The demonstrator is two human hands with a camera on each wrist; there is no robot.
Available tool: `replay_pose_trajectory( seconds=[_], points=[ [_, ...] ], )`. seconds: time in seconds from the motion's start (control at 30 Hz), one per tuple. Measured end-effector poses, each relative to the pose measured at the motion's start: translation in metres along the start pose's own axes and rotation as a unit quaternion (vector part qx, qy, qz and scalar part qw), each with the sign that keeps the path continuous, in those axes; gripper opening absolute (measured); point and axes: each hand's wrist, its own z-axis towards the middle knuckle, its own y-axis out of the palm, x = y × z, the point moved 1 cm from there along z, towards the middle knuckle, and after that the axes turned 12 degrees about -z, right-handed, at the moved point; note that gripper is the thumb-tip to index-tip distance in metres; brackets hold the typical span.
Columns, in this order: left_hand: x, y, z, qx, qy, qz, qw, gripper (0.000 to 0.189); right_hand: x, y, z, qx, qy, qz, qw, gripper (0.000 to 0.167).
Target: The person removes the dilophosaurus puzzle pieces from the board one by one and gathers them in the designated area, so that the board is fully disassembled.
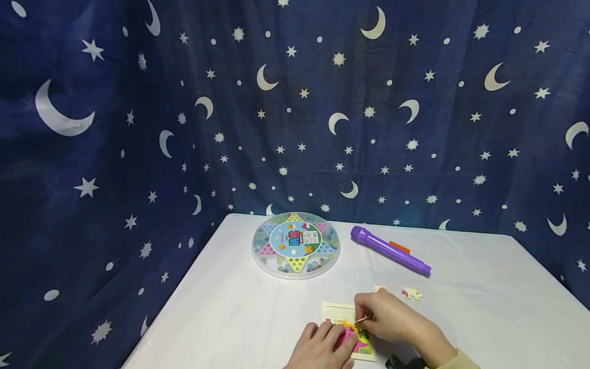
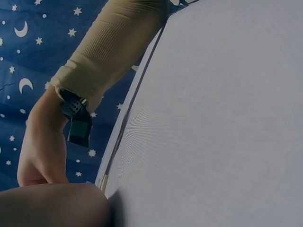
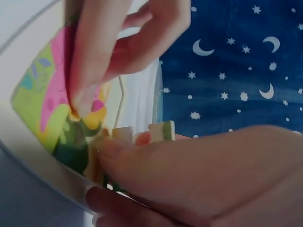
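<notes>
A small jigsaw puzzle in a pale frame lies at the front of the table, its picture pink, yellow and green. My left hand rests on it, fingertips pressing the pink part, as the right wrist view also shows. At the puzzle's right side, my right hand pinches a puzzle piece between thumb and fingers, close over the picture. Part of that piece is hidden by the fingers. One loose puzzle piece lies beyond the right hand, and another piece shows partly behind it.
A round Chinese checkers set with marbles sits farther back on the white table. To its right lies a purple tube-shaped toy with an orange part. A dark blue star-and-moon curtain hangs behind and at the left.
</notes>
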Motion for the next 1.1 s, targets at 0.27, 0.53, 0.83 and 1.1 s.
replay_pose_trajectory(
  seconds=[0.27,0.53,0.83,1.1],
  points=[
    [0.002,0.005,-0.001,0.039,0.008,0.014,0.9991,0.034,0.011,-0.007,-0.005,0.047,0.044,-0.018,0.9978,0.021],
    [0.002,0.008,-0.001,0.010,-0.021,-0.040,0.9989,0.037,0.053,-0.034,-0.028,0.048,0.114,0.088,0.9884,0.012],
    [0.002,0.008,0.005,0.022,-0.057,-0.111,0.9919,0.032,0.113,-0.053,-0.070,0.037,0.180,0.123,0.9753,0.023],
    [-0.001,0.007,0.010,0.022,-0.061,-0.133,0.9890,0.033,0.142,-0.055,-0.091,0.009,0.310,0.142,0.9401,0.029]
  ],
)
